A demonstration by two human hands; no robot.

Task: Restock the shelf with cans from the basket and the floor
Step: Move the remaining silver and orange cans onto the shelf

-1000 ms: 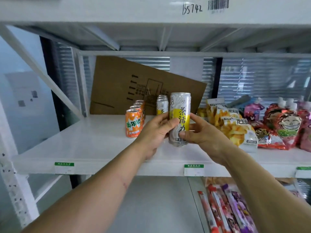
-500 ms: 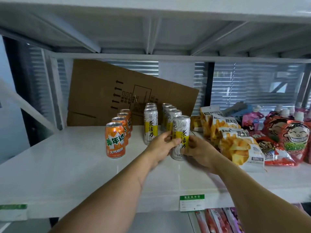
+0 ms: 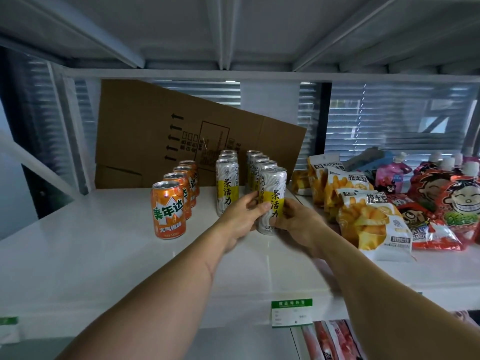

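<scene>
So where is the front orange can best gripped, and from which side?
Grip the front orange can around its mid-body, coming from the front or its open left side. It stands upright at the head of its row, so another can blocks the back and the tall white cans crowd the right.

Silver-yellow tall can [image 3: 272, 201] upright on shelf [image 3: 104, 250], fronting its row.

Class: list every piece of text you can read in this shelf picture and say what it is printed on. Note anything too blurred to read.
"美年达": front orange can.
"茶活力": white can held by left hand and right hand.
"WATUDOU": rear chip bag.
"挖土豆": front chip bag.
Shelf tag, cardboard print, red pouches: too blurred.
</scene>
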